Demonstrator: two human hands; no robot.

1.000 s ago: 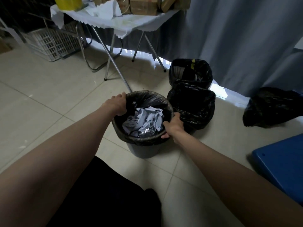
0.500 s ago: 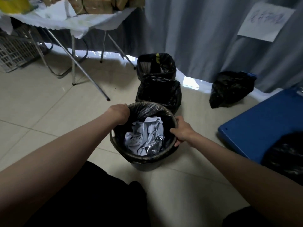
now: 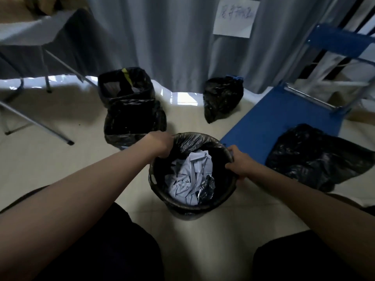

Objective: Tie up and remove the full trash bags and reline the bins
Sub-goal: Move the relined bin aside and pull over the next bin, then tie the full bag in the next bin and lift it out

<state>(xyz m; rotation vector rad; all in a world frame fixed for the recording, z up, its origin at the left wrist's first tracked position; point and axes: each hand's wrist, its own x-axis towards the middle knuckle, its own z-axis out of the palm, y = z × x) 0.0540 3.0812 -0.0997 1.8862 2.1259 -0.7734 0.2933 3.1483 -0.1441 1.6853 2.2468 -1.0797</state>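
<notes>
Hands at frame centre: left hand (image 3: 160, 146) and right hand (image 3: 238, 162) closed on bin liner (image 3: 194, 141) rim, gathering edges to tie.

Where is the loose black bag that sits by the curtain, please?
In the head view the black bag sits on the floor right of centre, against the grey curtain, beyond the blue platform.

Blk bin liner (image 3: 194, 141), white paper (image 3: 188, 179), blue cart (image 3: 269, 120), grey curtain (image 3: 172, 37)
</notes>
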